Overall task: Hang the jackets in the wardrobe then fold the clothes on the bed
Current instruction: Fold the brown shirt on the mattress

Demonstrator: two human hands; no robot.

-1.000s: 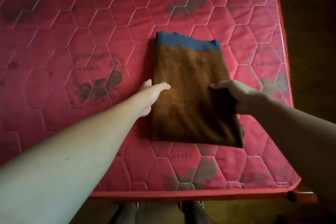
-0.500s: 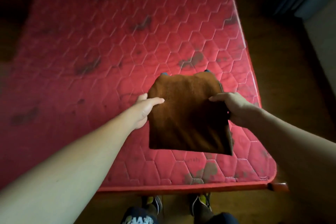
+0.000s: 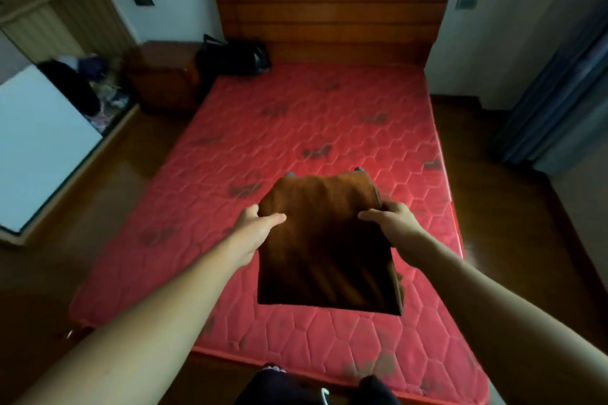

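A folded brown garment (image 3: 325,240) with a blue band just showing at its far edge is lifted off the red quilted mattress (image 3: 296,128). My left hand (image 3: 260,223) grips its left side, thumb on top and fingers underneath. Gripping the right side the same way is my right hand (image 3: 388,220). The garment hangs flat between the hands, above the near right part of the bed.
A wooden headboard (image 3: 332,0) stands at the far end, a dark bag (image 3: 233,56) beside a wooden nightstand (image 3: 164,72). An open wardrobe (image 3: 65,52) with dark clothes is at the left, a blue curtain (image 3: 559,92) at the right. Wooden floor surrounds the bed.
The folded brown garment lay on the mattress a second ago. Both hands have lifted it up, and my view has risen to take in the whole bed and room.
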